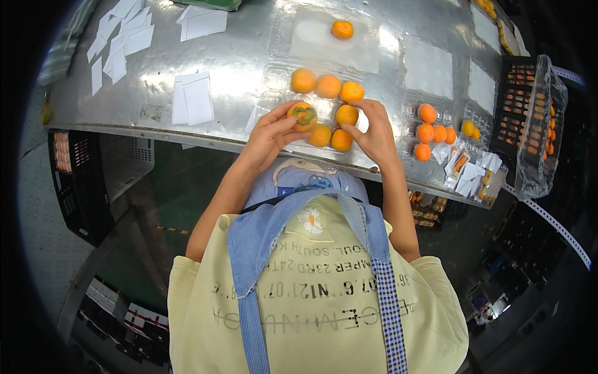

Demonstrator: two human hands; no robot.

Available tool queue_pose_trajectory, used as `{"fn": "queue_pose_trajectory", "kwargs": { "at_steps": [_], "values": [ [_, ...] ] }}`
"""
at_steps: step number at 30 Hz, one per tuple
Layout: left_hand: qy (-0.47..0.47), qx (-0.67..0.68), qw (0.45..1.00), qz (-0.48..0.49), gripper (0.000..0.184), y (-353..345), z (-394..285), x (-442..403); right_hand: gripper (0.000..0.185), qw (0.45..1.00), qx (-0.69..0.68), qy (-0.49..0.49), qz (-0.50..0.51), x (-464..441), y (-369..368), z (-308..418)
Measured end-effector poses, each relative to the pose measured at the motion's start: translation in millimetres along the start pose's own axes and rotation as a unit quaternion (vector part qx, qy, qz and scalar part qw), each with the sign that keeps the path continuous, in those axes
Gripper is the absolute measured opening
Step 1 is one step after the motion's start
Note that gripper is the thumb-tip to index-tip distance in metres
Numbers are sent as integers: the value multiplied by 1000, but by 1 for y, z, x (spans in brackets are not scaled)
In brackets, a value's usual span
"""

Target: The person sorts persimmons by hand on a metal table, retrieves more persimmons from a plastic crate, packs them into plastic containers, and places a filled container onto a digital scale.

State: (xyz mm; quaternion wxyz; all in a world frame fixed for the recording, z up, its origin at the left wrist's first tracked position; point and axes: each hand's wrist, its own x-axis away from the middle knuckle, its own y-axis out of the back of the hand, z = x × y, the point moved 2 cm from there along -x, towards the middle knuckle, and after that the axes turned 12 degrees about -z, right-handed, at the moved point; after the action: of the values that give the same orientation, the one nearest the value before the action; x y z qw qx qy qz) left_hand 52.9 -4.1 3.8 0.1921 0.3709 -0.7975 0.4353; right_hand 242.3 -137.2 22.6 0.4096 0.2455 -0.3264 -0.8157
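Above the near edge of the metal table, my left hand (272, 133) is closed on an orange persimmon (303, 116) with its green calyx facing up. My right hand (374, 132) has thumb and fingers around another persimmon (347, 115) at the right side of a clear plastic tray (277, 78). Three persimmons form the tray's far row, the middle one (327, 86) between two others. Two more, one of them a persimmon (319, 135), lie at the near side between my hands.
Behind the tray, a single persimmon (342, 29) rests on a clear lid. White cards (192, 100) lie to the left. Several orange fruits (425, 133) sit in a tray at right, near white packets (468, 177). Black crates (78, 181) stand at both sides.
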Motion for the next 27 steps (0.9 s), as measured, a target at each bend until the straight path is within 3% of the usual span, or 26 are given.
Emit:
{"fn": "queue_pose_trajectory", "kwargs": {
  "at_steps": [2,5,9,12,15,18,22,24,27],
  "values": [
    [4,6,1000,10,45,-1,0,0,45,998,-53,12,-24,-7,3,25],
    [-6,-44,999,7,43,-6,1,2,48,984,-170,-45,34,-7,-3,57],
    [-62,-169,984,-19,39,-12,4,5,51,993,-93,55,48,-11,-5,81],
    [-53,-202,978,-27,36,-8,10,-1,51,990,-92,50,91,-9,-17,73],
    [18,-83,996,-13,34,-8,5,1,51,969,-210,-101,87,-8,-14,72],
    [64,-27,998,12,36,-9,4,3,53,951,-265,-150,54,-3,-18,66],
    [93,17,995,26,35,-13,5,2,54,967,-203,-132,73,-1,-16,65],
    [48,-28,998,2,35,-13,8,1,54,970,-192,-121,90,-1,-12,64],
    [-32,-154,987,-13,39,-14,10,1,54,991,-109,1,82,-5,-8,70]
  ]
}}
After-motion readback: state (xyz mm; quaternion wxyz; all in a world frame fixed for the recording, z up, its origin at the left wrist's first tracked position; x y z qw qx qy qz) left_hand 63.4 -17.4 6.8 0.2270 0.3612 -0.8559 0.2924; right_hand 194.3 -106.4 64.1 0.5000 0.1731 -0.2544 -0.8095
